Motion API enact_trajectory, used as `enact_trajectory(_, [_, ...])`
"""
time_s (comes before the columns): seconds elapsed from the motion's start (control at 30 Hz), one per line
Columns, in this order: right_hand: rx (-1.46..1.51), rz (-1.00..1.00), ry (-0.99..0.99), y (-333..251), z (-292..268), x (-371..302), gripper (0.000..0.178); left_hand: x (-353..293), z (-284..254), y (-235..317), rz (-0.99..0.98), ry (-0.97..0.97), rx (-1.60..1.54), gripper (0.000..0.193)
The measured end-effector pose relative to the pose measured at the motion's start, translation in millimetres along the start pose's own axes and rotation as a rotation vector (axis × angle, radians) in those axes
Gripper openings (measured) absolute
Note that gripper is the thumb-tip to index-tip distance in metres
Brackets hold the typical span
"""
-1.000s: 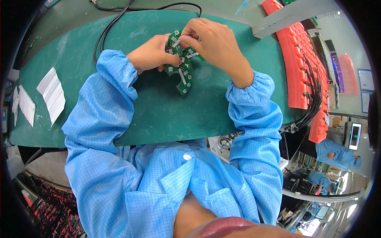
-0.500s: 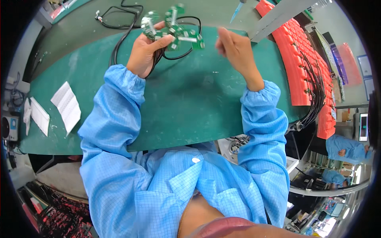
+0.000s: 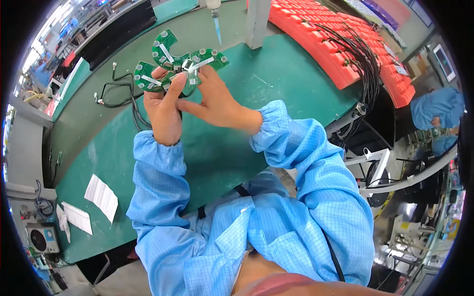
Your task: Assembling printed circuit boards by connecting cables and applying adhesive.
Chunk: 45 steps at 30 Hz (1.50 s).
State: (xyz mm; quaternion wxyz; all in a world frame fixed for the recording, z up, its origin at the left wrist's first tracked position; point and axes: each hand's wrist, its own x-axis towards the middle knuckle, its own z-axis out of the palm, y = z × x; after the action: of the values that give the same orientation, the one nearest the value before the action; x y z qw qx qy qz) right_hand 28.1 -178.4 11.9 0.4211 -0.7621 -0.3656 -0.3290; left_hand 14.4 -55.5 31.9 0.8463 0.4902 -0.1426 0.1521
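Note:
Both hands are at a cluster of green circuit boards (image 3: 165, 55) with curved, C-shaped arms and white labels, held up above the table. My left hand (image 3: 164, 111) grips its lower left part, the thumb pressed on the front near the middle. My right hand (image 3: 219, 103) has its fingers closed at the right-hand board, the fingertips partly hidden behind it. Its thumb reaches left to the left hand. Black cable (image 3: 134, 98) with small white connectors lies to the left of the boards; whether it joins them is hidden by the hands.
Beyond the boards hangs a dispenser with a blue tapered tip (image 3: 217, 29), beside a white post (image 3: 256, 24). Red foam trays (image 3: 316, 44) with a bundle of black cables (image 3: 365, 69) line the right. Paper sheets (image 3: 102, 198) lie at left on the green tabletop (image 3: 276, 74).
My right hand has come left from apart and now grips the circuit boards beside my left hand. The boards have turned. The whole view has swung, shifting the trays and papers.

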Motion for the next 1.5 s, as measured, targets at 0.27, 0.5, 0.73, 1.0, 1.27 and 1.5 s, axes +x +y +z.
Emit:
enact_trajectory(0.27, [0.91, 0.311, 0.413, -11.1, -8.5, 20.9, 0.02, 9.5, 39.5, -19.8, 0.202, -0.201, 0.159, 0.05])
enact_trajectory(0.5, [0.79, 0.311, 0.459, 20.8, -125.7, 66.4, 0.022, 12.1, 64.6, -53.1, 0.27, -0.608, 0.74, 0.068])
enact_trajectory(0.73, [-0.417, 0.14, 0.765, -17.2, -344.1, 113.0, 0.029, -45.3, 57.7, -84.0, 0.267, -0.913, 1.214, 0.021])
enact_trajectory(1.0, [-1.684, 0.259, 0.404, 23.3, -476.1, 98.6, 0.037, -107.2, 186.5, -54.1, 0.036, -1.669, -0.007, 0.074])
enact_trajectory(1.27, [-1.118, 0.28, 0.312, 133.3, -520.5, 77.6, 0.023, -24.6, 153.1, -144.0, 0.189, -1.099, 0.58, 0.048])
enact_trajectory(1.5, [-0.878, 0.549, 0.285, 261.4, -422.8, 72.4, 0.027, -12.6, 140.9, -168.3, 0.248, -1.129, 0.747, 0.02])
